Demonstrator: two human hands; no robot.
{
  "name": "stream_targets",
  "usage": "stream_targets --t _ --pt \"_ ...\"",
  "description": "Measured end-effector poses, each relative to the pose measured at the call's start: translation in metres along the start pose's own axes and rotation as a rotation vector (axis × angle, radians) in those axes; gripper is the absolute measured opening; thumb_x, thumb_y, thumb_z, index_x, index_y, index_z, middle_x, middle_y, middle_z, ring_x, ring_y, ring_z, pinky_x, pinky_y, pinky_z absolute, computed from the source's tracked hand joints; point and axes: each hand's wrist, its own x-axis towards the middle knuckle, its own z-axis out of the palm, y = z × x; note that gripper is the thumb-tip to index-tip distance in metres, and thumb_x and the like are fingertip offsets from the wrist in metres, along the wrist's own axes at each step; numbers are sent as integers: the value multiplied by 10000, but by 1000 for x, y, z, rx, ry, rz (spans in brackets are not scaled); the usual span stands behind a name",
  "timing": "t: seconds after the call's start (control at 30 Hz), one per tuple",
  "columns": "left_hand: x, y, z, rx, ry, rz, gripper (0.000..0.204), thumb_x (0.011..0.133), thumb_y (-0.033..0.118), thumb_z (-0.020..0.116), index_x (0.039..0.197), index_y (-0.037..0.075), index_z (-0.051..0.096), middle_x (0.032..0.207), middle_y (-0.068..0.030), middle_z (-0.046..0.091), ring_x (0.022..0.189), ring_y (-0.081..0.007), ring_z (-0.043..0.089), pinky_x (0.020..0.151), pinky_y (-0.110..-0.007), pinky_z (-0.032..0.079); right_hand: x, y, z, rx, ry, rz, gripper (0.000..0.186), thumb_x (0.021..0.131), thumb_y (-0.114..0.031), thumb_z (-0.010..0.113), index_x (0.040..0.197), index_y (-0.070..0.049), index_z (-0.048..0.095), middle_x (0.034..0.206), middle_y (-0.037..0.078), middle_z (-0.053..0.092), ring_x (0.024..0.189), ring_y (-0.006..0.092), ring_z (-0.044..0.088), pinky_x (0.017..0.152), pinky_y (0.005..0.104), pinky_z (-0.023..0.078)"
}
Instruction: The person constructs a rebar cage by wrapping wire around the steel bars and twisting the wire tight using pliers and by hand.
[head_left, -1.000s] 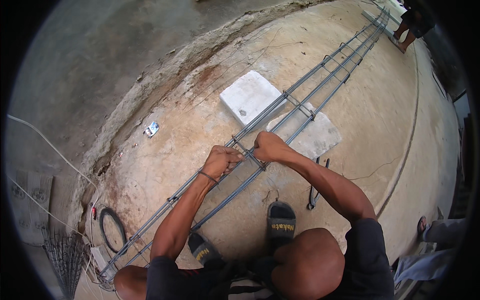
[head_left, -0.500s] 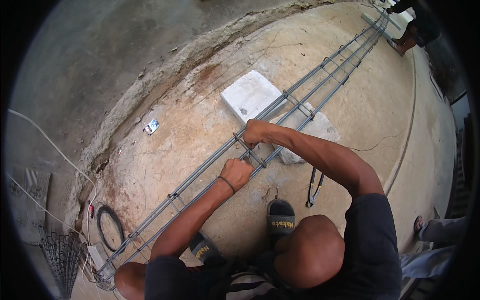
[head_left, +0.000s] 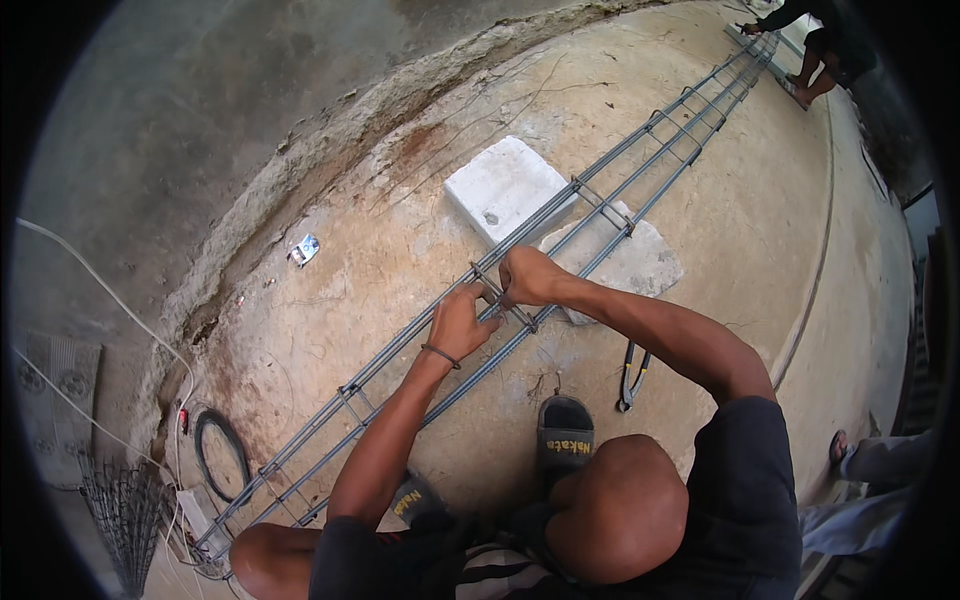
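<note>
The left hand [head_left: 458,318] has shifted nearer the right hand [head_left: 530,276], keeping work at one crosspiece [head_left: 523,317] of the steel cage [head_left: 603,207] above pale blocks [head_left: 505,183]. Left half-curled, right closed; what either holds is hidden.

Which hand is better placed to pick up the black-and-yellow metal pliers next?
Probably the right hand: the pliers lie on that side. The left hand, at the grey steel-bar frame, is farther away.
</note>
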Motion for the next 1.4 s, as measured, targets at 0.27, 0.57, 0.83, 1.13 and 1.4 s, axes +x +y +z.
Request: stream_targets --t 0.27,0.57,0.83,1.13,1.4 --pt "15 -34 44 89 -114 8 274 741 182 751 955 17 705 689 -121 664 614 -281 628 625 -356 510 -15 -9 6 -374 154 -364 157 690 -89 704 760 48 672 782 254 663 802 397 673 721 456 541" --pt "14 -45 9 -916 -545 -630 233 916 86 597 1105 -26 676 865 -63 684 722 -114 625 564 -250 500 -31 -12 29 -326 220 -279 224 798 -93 648 935 80 607 894 257 650 842 400 665 743 438 544" --pt "29 -9 13 191 -176 28 108 744 122 656 783 44 720 764 -240 651 729 -390 655 665 -458 517 -47 -1 46 -397 349 -262 194 839 -57 526 960 86 578 884 234 627 801 387 673 658 425 565" --pt "42 -23 8 -215 -221 -340 138 744 111 679 659 2 679 609 -142 653 565 -228 628 581 -360 475 -16 -12 4 -106 126 -148 205 609 -129 711 701 51 681 733 260 651 741 397 660 692 453 527" --pt "24 -9 18 -663 -121 -499 82 768 11 662 699 -28 682 593 -84 620 528 -116 543 495 -273 405 14 -14 -26 -367 -48 -424 166 624 -124 711 744 -10 707 742 175 692 709 342 675 638 412 518"
